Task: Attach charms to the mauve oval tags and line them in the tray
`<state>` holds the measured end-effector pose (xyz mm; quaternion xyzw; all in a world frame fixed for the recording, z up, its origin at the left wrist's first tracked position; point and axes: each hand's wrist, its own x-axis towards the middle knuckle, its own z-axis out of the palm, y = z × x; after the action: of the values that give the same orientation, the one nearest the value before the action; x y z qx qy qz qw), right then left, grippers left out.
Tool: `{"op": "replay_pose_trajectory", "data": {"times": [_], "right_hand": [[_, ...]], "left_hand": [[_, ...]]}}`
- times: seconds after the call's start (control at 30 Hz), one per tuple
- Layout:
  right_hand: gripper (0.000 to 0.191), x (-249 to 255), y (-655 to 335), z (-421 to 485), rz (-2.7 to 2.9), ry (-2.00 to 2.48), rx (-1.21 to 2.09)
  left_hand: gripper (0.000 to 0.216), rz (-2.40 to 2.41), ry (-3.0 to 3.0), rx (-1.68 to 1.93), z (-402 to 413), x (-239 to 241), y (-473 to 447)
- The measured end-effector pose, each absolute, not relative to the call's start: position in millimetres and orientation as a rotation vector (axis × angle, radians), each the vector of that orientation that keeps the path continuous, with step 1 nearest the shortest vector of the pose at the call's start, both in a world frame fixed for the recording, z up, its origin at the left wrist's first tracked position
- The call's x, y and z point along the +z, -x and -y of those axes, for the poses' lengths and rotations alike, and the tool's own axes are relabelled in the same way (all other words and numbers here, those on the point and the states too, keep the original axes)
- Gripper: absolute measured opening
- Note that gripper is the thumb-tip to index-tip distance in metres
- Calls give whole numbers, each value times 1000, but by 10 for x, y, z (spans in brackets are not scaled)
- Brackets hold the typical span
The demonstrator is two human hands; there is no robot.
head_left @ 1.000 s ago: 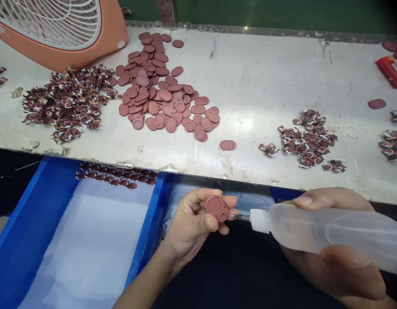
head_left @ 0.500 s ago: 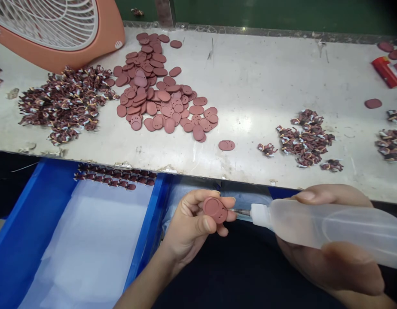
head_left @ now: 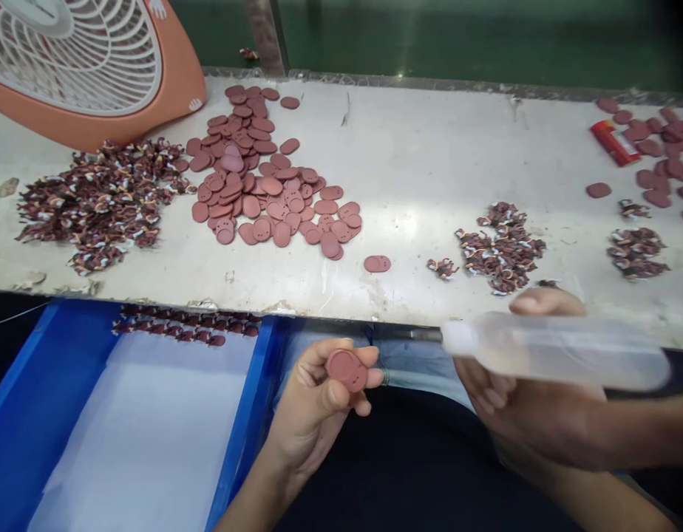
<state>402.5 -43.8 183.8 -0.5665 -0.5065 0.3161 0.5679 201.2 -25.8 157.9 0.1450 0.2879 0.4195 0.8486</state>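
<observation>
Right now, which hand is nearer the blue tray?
Left. The left hand, holding a disc, is just right of the blue tray; the right hand, holding the bottle, is much farther right.

A pale, chip-edged counter spans the frame; a dark green surface and grey post line the top.

Bottle — blurred (fan — cropped).
</observation>
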Motion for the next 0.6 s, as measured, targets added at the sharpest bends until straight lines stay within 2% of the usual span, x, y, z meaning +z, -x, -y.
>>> {"op": "replay_pose_trajectory", "data": {"times": [0.03, 0.13, 0.17, 0.23, 0.37, 0.47, 0.6], "right_hand": [[57, 1865, -4071, 346, 1090, 1254, 840], [36, 1910, -4276, 15, 799, 1032, 1158], [36, 1907, -4342, -107, 808, 1033, 1186], [46, 1871, -4433, -359, 1043, 1186, 1075], [38, 1764, -4454, -794, 1556, 1526, 707], [39, 1760, -4450, -895, 1650, 1682, 589], [55, 1836, -4529, -585, 1662, 1846, 316]], "left_hand": [[25, -628, -302, 896, 265, 1574, -1986], [25, -709, -277, 929, 278, 1580, -1916], [25, -734, -265, 938, 279, 1591, -1899], [26, -768, -246, 952, 276, 1625, -1883], [26, -797, -230, 957, 264, 1697, -1903], [28, -841, -217, 953, 250, 1722, -1929], [31, -892, -186, 941, 226, 1731, -1957]]}}
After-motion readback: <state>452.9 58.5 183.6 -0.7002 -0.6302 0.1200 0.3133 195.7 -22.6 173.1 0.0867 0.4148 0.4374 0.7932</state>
